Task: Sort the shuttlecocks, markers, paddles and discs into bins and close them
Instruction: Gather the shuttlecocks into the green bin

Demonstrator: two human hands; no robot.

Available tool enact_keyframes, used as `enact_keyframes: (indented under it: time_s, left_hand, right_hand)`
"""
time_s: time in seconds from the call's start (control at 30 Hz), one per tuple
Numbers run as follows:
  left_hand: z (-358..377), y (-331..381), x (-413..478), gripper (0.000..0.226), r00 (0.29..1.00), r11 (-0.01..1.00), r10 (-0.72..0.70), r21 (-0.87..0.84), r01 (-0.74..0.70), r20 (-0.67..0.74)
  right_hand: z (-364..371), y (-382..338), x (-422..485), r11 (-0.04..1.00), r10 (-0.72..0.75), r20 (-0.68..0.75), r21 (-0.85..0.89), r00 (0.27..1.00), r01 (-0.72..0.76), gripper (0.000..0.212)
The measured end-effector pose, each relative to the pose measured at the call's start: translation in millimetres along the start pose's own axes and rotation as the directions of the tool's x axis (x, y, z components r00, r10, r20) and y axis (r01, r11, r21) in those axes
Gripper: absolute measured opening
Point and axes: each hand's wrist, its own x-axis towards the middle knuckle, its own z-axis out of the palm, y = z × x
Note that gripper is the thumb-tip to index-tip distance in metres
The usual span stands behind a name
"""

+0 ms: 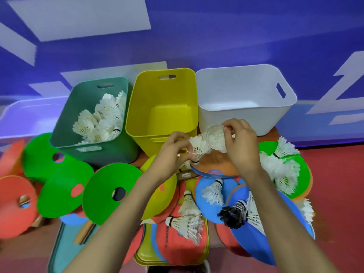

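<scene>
Far left of both grips, smooth green discs (110, 192), each a shallow cone with a round centre hole, lie overlapped. Up and left of your left grip stands the green bin (116, 152), a matt, round-cornered tub holding binned shuttlecocks (100, 119), white and feathered. Going by those contents, treat it as the likely destination.

Your left grip (173, 152) is closed to a pinch, thumb and curled fingers on the lower skirt of the first shuttlecock (198, 147), cork end down. Directly above it, the glossy yellow bin (163, 91) looks empty.

The second shuttlecock (215, 136) touches the first between the grips; whether they are nested cannot be told. Your right grip (243, 146) pinches its feather rim with curled fingertips.

Feathers look stiff but brittle, so hold near the cork, part the pair along their axis, then carry them leftward. Above the right grip sits the white bin (236, 85). Just right of that grip, loose shuttlecocks (281, 168) lie heaped.
</scene>
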Motion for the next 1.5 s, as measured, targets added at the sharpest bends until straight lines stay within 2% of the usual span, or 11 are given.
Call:
enact_keyframes:
  time_s: [0.13,0.23,0.37,0.5,0.6,0.7,0.8,0.9,1.23,1.4,1.5]
  left_hand:
    - [-53,-6,-24,0.015,0.981,0.992,0.101,0.091,-0.087,-0.163]
    - [-92,-25,-38,0.016,0.936,0.979,0.133,0.192,-0.072,-0.327]
    - [-140,-61,-52,0.012,0.877,0.987,0.051,0.161,0.03,-0.478]
    - [-184,-106,-60,0.01,0.842,0.958,-0.047,0.215,0.191,-0.538]
    - [-214,-144,-59,0.012,0.84,0.911,-0.157,0.253,0.327,-0.52]
    - [-238,-175,-47,0.014,0.841,0.892,-0.202,0.259,0.369,-0.502]
    - [-258,-200,-20,0.015,0.859,0.884,-0.189,0.299,0.36,-0.475]
    - [-273,-225,17,0.014,0.88,0.868,-0.209,0.334,0.368,-0.428]
    - [-266,-299,98,0.017,0.921,0.708,-0.308,0.59,0.389,-0.239]
    - [-262,-306,112,0.041,0.903,0.66,-0.428,0.671,0.338,-0.034]
    - [-264,-300,114,0.048,0.937,0.704,-0.338,0.636,0.315,-0.09]
  right_hand:
    - [16,-46,10,0.991,-0.059,-0.003,0.124,0.998,0.059,0.013]
    - [38,-79,16,0.979,-0.093,0.01,0.182,0.996,0.09,0.011]
    - [81,-121,25,0.971,-0.149,0.047,0.198,0.988,0.137,0.009]
    - [128,-162,34,0.971,-0.174,0.098,0.182,0.98,0.154,0.009]
    - [165,-186,45,0.975,-0.178,0.135,0.157,0.975,0.157,0.011]
    - [202,-205,61,0.983,-0.177,0.16,0.087,0.971,0.165,0.014]
    - [237,-218,87,0.984,-0.168,0.178,-0.03,0.969,0.176,0.015]
    - [270,-231,116,0.993,-0.108,0.182,-0.034,0.977,0.116,0.016]
    - [362,-226,184,0.935,-0.009,0.251,-0.341,0.968,0.097,0.021]
    - [378,-218,185,0.901,0.018,0.451,-0.394,0.892,0.181,0.046]
    - [379,-219,180,0.874,-0.045,0.494,-0.402,0.869,0.274,0.044]
